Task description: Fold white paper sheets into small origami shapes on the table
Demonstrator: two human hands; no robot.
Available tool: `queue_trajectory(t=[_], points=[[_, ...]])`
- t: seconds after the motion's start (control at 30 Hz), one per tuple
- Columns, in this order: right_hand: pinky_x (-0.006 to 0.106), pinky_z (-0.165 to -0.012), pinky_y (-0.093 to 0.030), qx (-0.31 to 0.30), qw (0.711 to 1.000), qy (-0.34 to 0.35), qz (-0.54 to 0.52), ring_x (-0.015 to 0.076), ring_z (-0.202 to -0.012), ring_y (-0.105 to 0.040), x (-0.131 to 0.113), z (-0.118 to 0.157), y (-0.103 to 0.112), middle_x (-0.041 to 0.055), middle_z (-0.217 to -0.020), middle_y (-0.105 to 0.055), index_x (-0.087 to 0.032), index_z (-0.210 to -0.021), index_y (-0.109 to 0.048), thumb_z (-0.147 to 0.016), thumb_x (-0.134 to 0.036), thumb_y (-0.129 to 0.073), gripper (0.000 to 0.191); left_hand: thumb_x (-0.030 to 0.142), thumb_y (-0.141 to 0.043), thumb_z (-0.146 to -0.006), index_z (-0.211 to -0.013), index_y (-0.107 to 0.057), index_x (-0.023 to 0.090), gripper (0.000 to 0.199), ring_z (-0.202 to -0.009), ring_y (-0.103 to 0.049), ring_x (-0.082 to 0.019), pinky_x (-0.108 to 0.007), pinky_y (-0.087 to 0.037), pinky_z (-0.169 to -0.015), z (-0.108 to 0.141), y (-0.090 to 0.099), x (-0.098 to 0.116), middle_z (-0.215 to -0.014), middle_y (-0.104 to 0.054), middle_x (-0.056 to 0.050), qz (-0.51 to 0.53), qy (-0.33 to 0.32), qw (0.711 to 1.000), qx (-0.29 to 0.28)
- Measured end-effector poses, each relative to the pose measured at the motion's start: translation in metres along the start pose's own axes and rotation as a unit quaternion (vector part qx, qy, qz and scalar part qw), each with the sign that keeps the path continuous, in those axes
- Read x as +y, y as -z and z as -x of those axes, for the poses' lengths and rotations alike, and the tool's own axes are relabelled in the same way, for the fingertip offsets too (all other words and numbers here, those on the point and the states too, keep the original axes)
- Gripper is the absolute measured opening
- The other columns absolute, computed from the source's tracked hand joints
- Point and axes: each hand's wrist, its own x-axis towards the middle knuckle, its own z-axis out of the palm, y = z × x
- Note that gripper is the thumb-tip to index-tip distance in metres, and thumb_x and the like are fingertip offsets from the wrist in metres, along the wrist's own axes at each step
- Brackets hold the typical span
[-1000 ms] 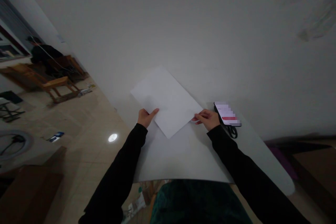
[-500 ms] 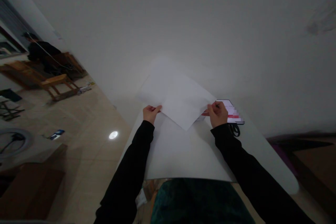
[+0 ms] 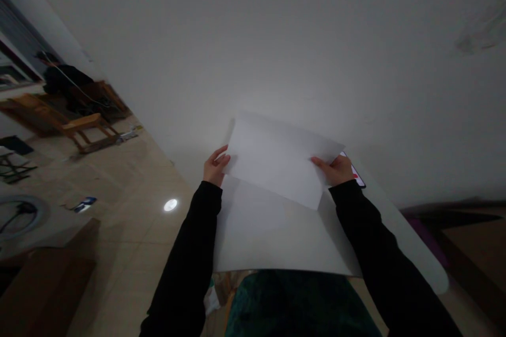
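Note:
A blank white sheet of paper is held up at a slant over the white table, against the pale wall. My left hand is at its left edge, thumb in front and fingertips passing behind the edge. With my right hand I grip the right part, thumb flat on the front and the other fingers hidden behind. Below lies what looks like another white sheet, faint against the tabletop. A phone with a lit screen shows partly beyond my right hand.
The white table stands against the wall. On the left are wooden chairs, a seated person in dark clothes, and a cardboard box. A dark green seat-like surface is under the table's near edge.
The sheet has turned so its long edges run more level, and its lower corner has shifted right. My left hand moved left to its side edge; my right hand moved slightly right, covering more of the phone.

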Motion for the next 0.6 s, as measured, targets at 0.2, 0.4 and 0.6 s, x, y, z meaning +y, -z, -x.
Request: queue_trajectory(t=[0.2, 0.4, 0.6], points=[[0.031, -0.051, -0.047, -0.105, 0.994, -0.023, -0.027, 0.0194, -0.057, -0.06, 0.002, -0.003, 0.003, 0.0032, -0.064, -0.067, -0.016, -0.069, -0.065, -0.054, -0.052, -0.074, 0.04, 0.034, -0.08, -0.049, -0.103, -0.06, 0.012, 0.061, -0.081, -0.066, -0.023, -0.041, -0.053, -0.079, -0.001, 0.005, -0.002, -0.091, -0.069, -0.01, -0.119, 0.011, 0.989, -0.091], [0.042, -0.077, -0.049, -0.183, 0.962, -0.022, -0.204, 0.0236, -0.098, -0.06, -0.031, 0.015, -0.007, 0.006, -0.111, -0.063, -0.03, -0.124, -0.048, -0.075, -0.077, -0.011, 0.078, 0.029, -0.075, -0.06, -0.121, -0.045, 0.017, 0.068, -0.107, -0.057, -0.024, -0.047, -0.039, -0.1, -0.004, -0.008, -0.015, -0.118, -0.058, -0.012, -0.176, -0.127, 0.974, 0.07], [0.05, -0.09, -0.043, -0.318, 0.924, -0.044, -0.206, 0.0243, -0.124, -0.042, -0.029, 0.015, -0.011, 0.0044, -0.138, -0.042, -0.033, -0.133, -0.037, -0.083, -0.068, -0.015, 0.065, 0.03, -0.071, -0.066, -0.129, -0.034, 0.026, 0.073, -0.12, -0.045, -0.026, -0.048, -0.038, -0.099, -0.007, -0.002, -0.016, -0.134, -0.043, -0.011, -0.197, -0.175, 0.964, 0.027]])
